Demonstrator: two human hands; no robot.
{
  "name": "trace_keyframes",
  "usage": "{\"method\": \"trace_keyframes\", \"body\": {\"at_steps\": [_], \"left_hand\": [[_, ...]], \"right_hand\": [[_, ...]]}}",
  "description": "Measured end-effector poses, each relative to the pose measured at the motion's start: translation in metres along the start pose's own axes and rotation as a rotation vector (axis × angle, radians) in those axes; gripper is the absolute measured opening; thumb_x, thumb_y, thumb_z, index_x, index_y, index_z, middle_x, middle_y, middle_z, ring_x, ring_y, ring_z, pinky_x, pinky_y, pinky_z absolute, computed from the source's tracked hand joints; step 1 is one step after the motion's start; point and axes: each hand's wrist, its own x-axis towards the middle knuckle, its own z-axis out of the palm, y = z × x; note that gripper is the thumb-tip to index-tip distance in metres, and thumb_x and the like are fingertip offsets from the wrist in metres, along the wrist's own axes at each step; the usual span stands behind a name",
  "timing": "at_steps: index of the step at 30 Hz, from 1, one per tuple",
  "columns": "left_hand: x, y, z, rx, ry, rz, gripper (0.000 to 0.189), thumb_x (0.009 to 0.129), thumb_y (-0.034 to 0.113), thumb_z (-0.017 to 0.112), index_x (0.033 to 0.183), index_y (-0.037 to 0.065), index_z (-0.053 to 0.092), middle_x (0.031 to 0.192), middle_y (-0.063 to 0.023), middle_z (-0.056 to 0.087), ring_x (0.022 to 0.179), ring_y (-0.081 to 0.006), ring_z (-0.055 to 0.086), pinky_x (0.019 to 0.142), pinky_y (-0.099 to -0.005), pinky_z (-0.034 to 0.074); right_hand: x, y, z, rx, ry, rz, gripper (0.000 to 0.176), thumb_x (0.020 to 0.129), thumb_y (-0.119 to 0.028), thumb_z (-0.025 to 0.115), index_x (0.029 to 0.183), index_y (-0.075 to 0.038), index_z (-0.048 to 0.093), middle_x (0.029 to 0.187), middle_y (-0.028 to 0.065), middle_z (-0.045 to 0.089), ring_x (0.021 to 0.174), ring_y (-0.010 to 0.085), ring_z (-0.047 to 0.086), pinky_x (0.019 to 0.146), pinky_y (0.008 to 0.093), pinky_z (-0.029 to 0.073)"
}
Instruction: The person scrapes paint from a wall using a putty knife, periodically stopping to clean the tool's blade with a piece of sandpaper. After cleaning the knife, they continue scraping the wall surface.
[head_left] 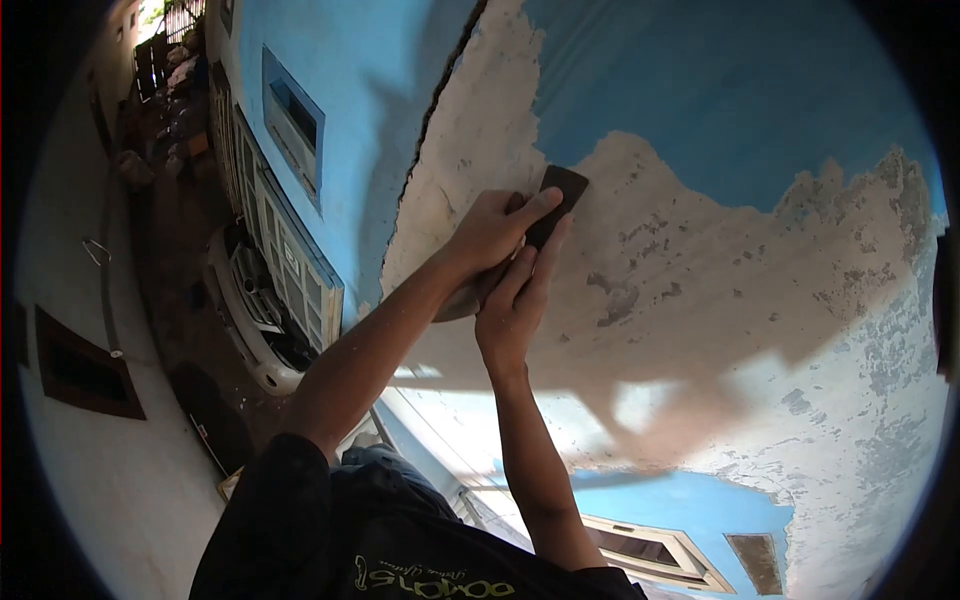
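A dark, flat, scraper-like blade (562, 190) is raised before a patchy wall (690, 290). My left hand (488, 232) closes on it, the thumb laid along its face. Just below, my right hand (512, 305) is partly closed, with one finger stretched up against the dark blade's edge. Between my left wrist and right hand sticks out a grey, rounded blade-like piece (458, 303). It seems to be gripped in my right hand, but its handle is hidden by the fingers. Blue paint (700, 90) borders the bare, flaking patch.
A long dark crack (437, 115) runs down the wall's left side. Further left, a light-coloured car (262, 350) stands by a windowed frame (290, 250). Clutter (180, 110) fills the upper-left passage. A pale window frame (650, 550) shows at the bottom right.
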Motion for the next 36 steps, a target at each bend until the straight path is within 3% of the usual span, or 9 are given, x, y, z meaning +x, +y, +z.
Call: {"method": "trace_keyframes", "body": {"at_steps": [7, 13, 18, 22, 24, 29, 33, 36], "left_hand": [[-0.003, -0.002, 0.006, -0.041, 0.039, 0.03, 0.058, 0.088, 0.056, 0.065, 0.076, 0.0, 0.065, 0.063, -0.0045, 0.059, 0.055, -0.0108, 0.055, 0.048, -0.0273, 0.041], [0.001, -0.004, 0.005, -0.038, 0.018, 0.017, 0.058, 0.089, 0.057, 0.064, 0.082, -0.001, 0.065, 0.069, -0.0037, 0.06, 0.062, -0.0096, 0.056, 0.053, -0.026, 0.043], [-0.008, 0.0, 0.011, -0.1, 0.04, -0.046, 0.061, 0.088, 0.058, 0.064, 0.086, -0.003, 0.066, 0.07, -0.0053, 0.06, 0.062, -0.0112, 0.057, 0.053, -0.0261, 0.044], [-0.004, 0.001, 0.008, -0.072, 0.049, 0.019, 0.059, 0.089, 0.056, 0.064, 0.081, -0.002, 0.066, 0.069, -0.0069, 0.062, 0.059, -0.0122, 0.057, 0.051, -0.0279, 0.044], [-0.004, 0.002, 0.007, -0.174, 0.022, -0.044, 0.059, 0.089, 0.056, 0.064, 0.083, -0.002, 0.067, 0.07, -0.0071, 0.062, 0.059, -0.0123, 0.057, 0.053, -0.0282, 0.045], [0.009, -0.002, 0.004, -0.088, 0.045, 0.036, 0.056, 0.089, 0.054, 0.065, 0.083, -0.002, 0.067, 0.071, -0.0068, 0.062, 0.06, -0.0123, 0.058, 0.054, -0.028, 0.046], [-0.005, 0.002, 0.009, -0.193, 0.024, -0.039, 0.056, 0.089, 0.054, 0.065, 0.082, -0.002, 0.067, 0.07, -0.0061, 0.062, 0.064, -0.0122, 0.058, 0.055, -0.0276, 0.045], [-0.003, 0.004, 0.009, -0.037, 0.073, 0.013, 0.056, 0.09, 0.054, 0.065, 0.085, -0.002, 0.068, 0.071, -0.0062, 0.062, 0.066, -0.0123, 0.058, 0.055, -0.0278, 0.045]], "right_hand": [[0.001, 0.0, -0.005, 0.119, -0.034, 0.051, 0.052, 0.107, -0.02, 0.031, 0.155, -0.002, 0.018, 0.077, 0.0027, 0.053, 0.059, 0.0051, 0.041, 0.052, 0.0226, 0.035], [-0.001, 0.006, -0.005, -0.044, 0.049, -0.084, 0.052, 0.107, -0.019, 0.031, 0.155, -0.003, 0.018, 0.072, 0.0016, 0.051, 0.06, 0.0056, 0.044, 0.053, 0.0237, 0.037], [-0.005, 0.004, -0.013, -0.029, -0.009, -0.005, 0.052, 0.107, -0.02, 0.031, 0.155, -0.003, 0.019, 0.072, 0.0028, 0.053, 0.061, 0.0064, 0.047, 0.054, 0.0234, 0.037], [0.005, -0.001, -0.011, -0.041, -0.019, 0.025, 0.052, 0.107, -0.021, 0.032, 0.155, -0.003, 0.019, 0.073, 0.0038, 0.054, 0.062, 0.0071, 0.048, 0.055, 0.0233, 0.037], [0.0, -0.006, -0.007, -0.092, 0.004, 0.009, 0.053, 0.107, -0.021, 0.032, 0.155, -0.002, 0.019, 0.073, 0.0038, 0.054, 0.062, 0.0072, 0.048, 0.055, 0.024, 0.038], [0.005, -0.002, -0.005, -0.082, 0.013, -0.071, 0.054, 0.107, -0.023, 0.033, 0.154, -0.001, 0.019, 0.077, 0.0056, 0.057, 0.066, 0.0083, 0.049, 0.058, 0.0254, 0.04], [-0.001, -0.001, -0.01, -0.122, -0.014, -0.016, 0.054, 0.107, -0.023, 0.033, 0.154, 0.0, 0.019, 0.078, 0.0048, 0.056, 0.065, 0.0083, 0.048, 0.058, 0.0257, 0.04], [0.007, -0.01, -0.009, -0.097, -0.011, -0.023, 0.054, 0.107, -0.023, 0.033, 0.154, 0.0, 0.019, 0.076, 0.0029, 0.053, 0.064, 0.0079, 0.047, 0.057, 0.0259, 0.039]]}}
